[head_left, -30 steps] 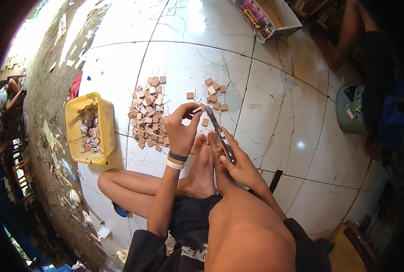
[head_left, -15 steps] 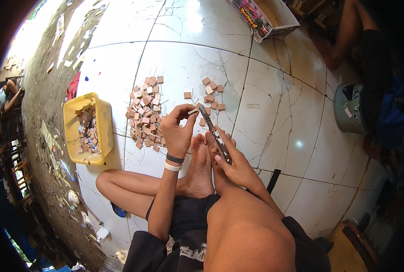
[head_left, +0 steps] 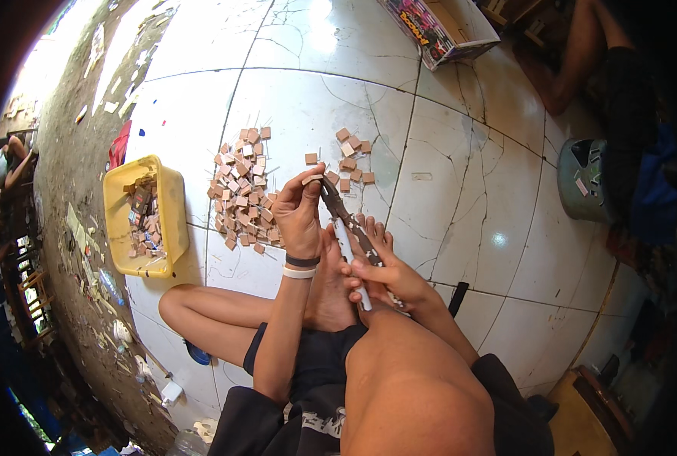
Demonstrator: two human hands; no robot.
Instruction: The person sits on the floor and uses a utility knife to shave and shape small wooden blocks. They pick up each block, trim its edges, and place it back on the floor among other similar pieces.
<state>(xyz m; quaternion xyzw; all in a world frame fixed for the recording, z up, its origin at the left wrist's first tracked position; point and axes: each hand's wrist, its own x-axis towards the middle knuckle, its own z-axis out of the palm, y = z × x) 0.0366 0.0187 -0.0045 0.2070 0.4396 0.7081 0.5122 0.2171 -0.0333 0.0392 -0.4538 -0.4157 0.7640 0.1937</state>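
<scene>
My left hand (head_left: 298, 216), with a dark and a white band at the wrist, pinches a small brown block (head_left: 314, 179) between thumb and fingertips. My right hand (head_left: 388, 277) is wrapped round the handles of a pair of pliers (head_left: 341, 213). Their worn handles, one mostly white and one dark, stand spread apart. The plier head touches or nearly touches the pinched block; which of the two I cannot tell. Beyond my left hand lies a big heap of small square brown blocks (head_left: 241, 194), many with thin pale pins. A smaller group of blocks (head_left: 348, 149) lies to its right.
A yellow tub (head_left: 175, 220) with blocks and scraps stands at the left. An open printed carton (head_left: 441, 42) lies at the far right, near a green plastic container (head_left: 578, 182) and another person's leg (head_left: 559, 80). My bare feet rest on the cracked white tiles (head_left: 475, 205).
The pliers' handles have spread apart, and the white one now shows. My left hand has shifted slightly left with the pinched block turned flatter. My right hand has moved slightly.
</scene>
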